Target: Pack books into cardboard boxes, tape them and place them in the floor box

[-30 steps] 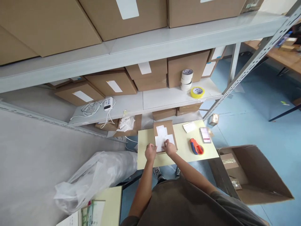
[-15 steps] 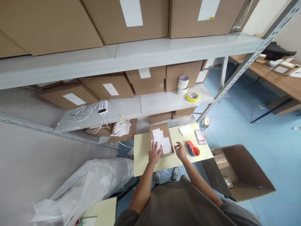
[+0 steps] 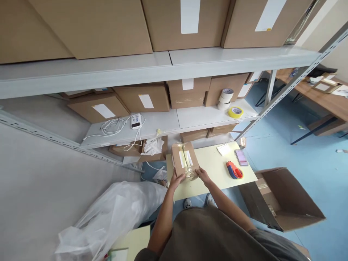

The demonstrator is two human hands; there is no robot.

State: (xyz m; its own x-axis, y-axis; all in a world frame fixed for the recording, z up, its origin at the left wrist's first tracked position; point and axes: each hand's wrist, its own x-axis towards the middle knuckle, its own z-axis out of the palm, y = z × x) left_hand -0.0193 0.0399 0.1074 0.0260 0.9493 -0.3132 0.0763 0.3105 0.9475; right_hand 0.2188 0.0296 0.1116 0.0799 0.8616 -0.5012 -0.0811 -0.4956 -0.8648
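A taped cardboard box (image 3: 178,159) with a white label on top is held between my two hands over the pale yellow table (image 3: 212,177). My left hand (image 3: 176,180) grips its near left corner, and my right hand (image 3: 203,175) grips its near right corner. Shiny tape runs down the middle of the box. To the right on the table lie a red and blue tape dispenser (image 3: 234,170), white paper (image 3: 223,149) and a blurred purple item (image 3: 241,158).
Shelving (image 3: 206,119) ahead carries cardboard boxes, tape rolls (image 3: 225,98), yellow tape (image 3: 235,112) and a white device with cables (image 3: 136,121). A large open carton (image 3: 293,195) stands right. White plastic wrap (image 3: 116,214) bulges at left.
The box with white papers on its top, lying under my left hand, has given way to a taped box gripped by both hands. My right hand has closed on it. The view has shifted left.
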